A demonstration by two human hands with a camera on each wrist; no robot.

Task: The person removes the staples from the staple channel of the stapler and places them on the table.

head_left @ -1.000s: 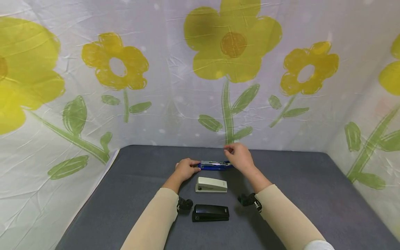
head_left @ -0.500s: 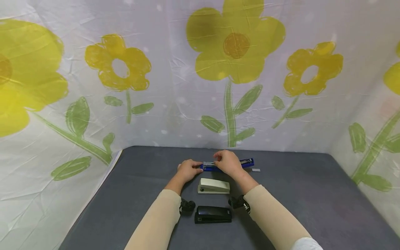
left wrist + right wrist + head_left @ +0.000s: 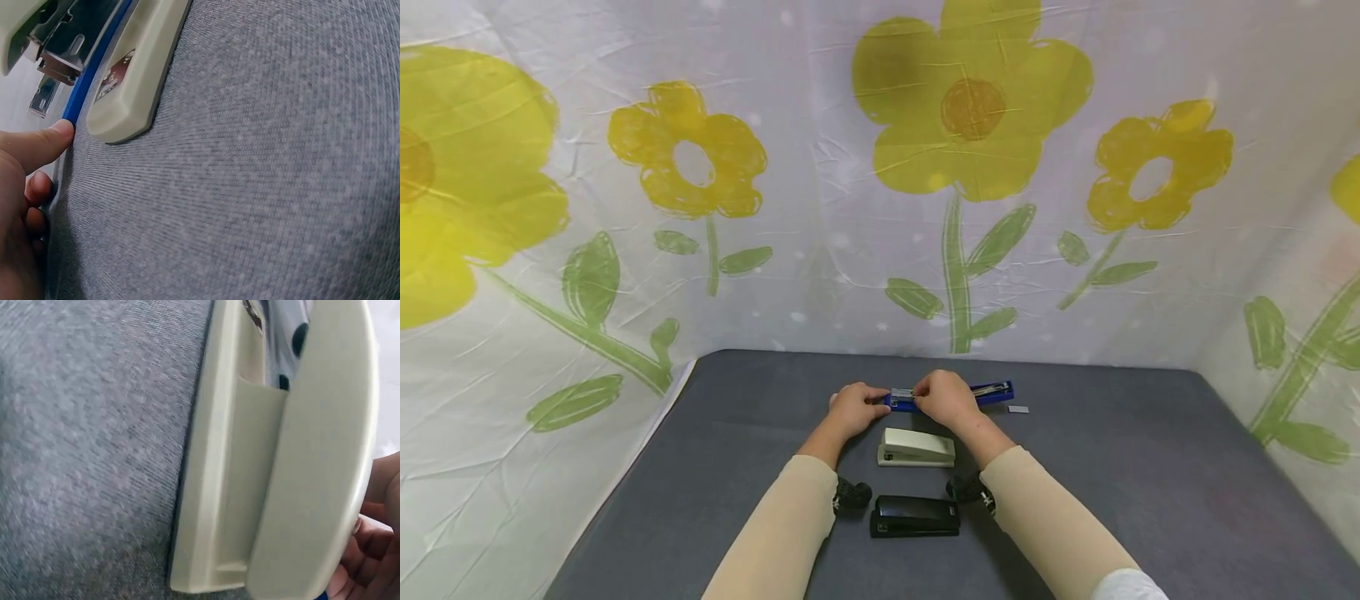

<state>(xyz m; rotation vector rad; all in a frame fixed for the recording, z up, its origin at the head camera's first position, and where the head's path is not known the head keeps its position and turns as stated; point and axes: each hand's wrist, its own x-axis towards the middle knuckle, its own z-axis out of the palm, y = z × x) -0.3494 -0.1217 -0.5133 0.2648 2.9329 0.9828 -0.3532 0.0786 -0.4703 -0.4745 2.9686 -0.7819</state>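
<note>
Near the table's back edge, a blue stapler [image 3: 997, 391] lies folded open, its metal staple track uncovered. My left hand [image 3: 853, 407] grips its left end; in the left wrist view the thumb [image 3: 55, 134] presses on the blue edge. Over the stapler's middle is my right hand [image 3: 945, 397], fingers curled down onto the track and hiding that part. A small pale strip, like a row of staples [image 3: 1018, 409], lies just right of the stapler. Closer in sits a cream stapler [image 3: 916, 448], which blocks much of the right wrist view.
A black stapler [image 3: 915, 517] rests nearest the body, between the two forearms. Dark grey cloth covers the table [image 3: 1112, 483]. Behind it hangs a white curtain [image 3: 820, 275] printed with yellow flowers. Each wrist carries a black camera.
My right hand has moved left from the stapler's right end and down onto its track. The stapler's cover now lies back to the right, and the small strip shows. My left hand keeps its grip.
</note>
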